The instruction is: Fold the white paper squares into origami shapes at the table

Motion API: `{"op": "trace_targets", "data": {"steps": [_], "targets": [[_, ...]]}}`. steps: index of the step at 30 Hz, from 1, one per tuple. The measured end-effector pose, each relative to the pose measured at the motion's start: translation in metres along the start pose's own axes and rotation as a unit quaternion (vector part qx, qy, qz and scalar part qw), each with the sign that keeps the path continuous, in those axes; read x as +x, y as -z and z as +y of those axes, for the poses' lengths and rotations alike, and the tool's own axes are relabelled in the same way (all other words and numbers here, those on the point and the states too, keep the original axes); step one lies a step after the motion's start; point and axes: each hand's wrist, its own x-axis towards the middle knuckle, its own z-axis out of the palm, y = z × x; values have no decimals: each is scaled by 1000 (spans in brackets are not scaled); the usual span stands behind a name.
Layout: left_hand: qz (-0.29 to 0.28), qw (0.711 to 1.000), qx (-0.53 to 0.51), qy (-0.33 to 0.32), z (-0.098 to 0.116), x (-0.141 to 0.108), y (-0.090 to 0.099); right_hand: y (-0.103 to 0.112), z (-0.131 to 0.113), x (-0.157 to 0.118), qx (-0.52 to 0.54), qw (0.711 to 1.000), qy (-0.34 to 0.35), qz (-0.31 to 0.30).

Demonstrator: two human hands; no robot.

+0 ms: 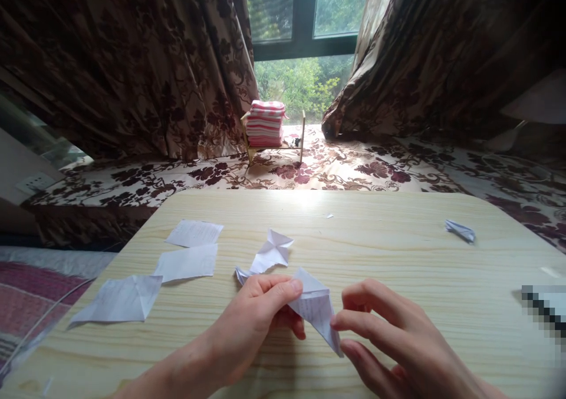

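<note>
Head view: between five and six o'clock, my left hand (250,319) pinches the folded paper (316,307) — thumb on top — above the table (380,228). My right hand (391,331), fingers loosely parted and gripping nothing, touches its three-to-four-o'clock edge. Flat sheets (188,263) lie toward its ten o'clock.
</note>
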Motion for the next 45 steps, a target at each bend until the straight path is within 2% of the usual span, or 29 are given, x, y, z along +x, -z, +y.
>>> {"op": "trace_targets", "data": {"steps": [6,13,20,23,29,32,36,42,45], "targets": [[-26,1000,-7,7,2,-3,-3,-11,5,0,14,998,-10,55],[-31,1000,-2,-3,1,-2,-1,-11,3,-2,0,999,-27,36],[-15,1000,-4,-7,0,-2,-3,-11,1,0,66,994,-72,43],[-26,999,-25,-13,2,-2,-4,-11,-1,-4,34,998,-41,30],[-9,998,-57,3,1,-2,-5,-7,-10,-4,-64,995,78,-17],[-15,997,-74,11,-1,-2,-3,-8,-12,0,-66,993,89,-34],[-29,999,-36,13,2,-2,-4,-10,-9,1,-46,997,54,-30],[-28,999,18,4,5,-4,-10,-13,-1,-5,-30,998,3,48],[-46,999,27,-4,3,-5,-10,-13,0,-6,-54,996,-35,57]]}}
